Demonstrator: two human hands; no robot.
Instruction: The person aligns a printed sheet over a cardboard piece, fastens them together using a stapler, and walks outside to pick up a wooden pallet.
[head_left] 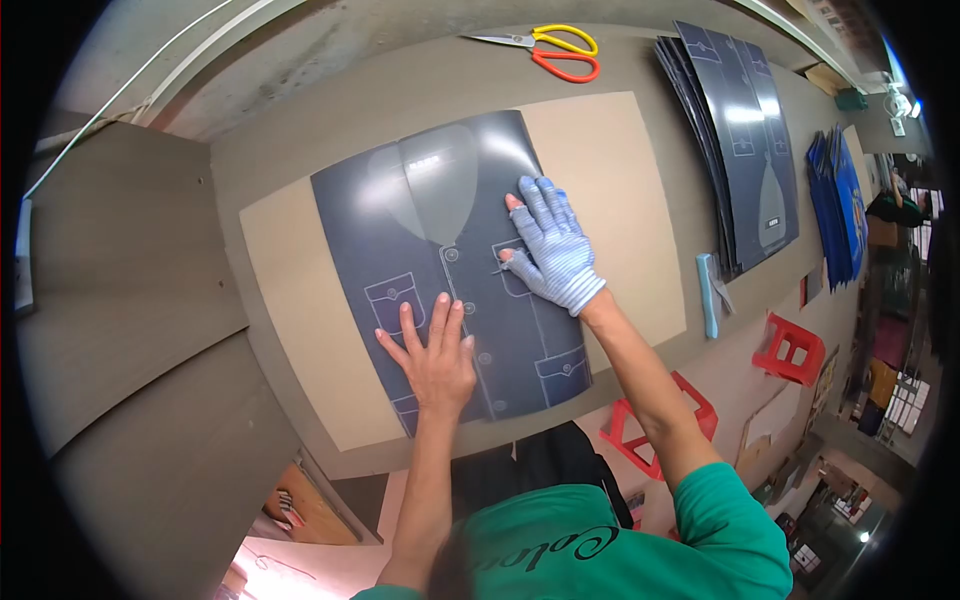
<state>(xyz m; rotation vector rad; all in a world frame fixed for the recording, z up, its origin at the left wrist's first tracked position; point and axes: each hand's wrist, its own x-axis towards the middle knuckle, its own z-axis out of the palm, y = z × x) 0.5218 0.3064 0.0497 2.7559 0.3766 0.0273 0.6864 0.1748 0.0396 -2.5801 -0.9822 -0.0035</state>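
Observation:
A dark blue glossy sheet (400, 240), printed with a buttoned jacket with pockets and a collar, lies flat on a larger tan board (610, 140). My bare left hand (435, 360) rests on its lower left part, fingers spread beside a printed pocket. Higher on the right, my right hand (552, 245) lies flat near the sheet's right edge. It wears a blue-and-white striped glove that leaves the thumb and one fingertip bare. Both hands are open and touch the sheet without gripping it. Whether the sheet has more than one layer, I cannot tell.
Scissors (560, 50) with yellow and red handles lie at the table's far side. To the right are a stack of similar printed sheets (735, 130), a light-blue-handled cutter (708, 295) and a bright blue stack (838, 205). Red stools (790, 348) stand below the table edge.

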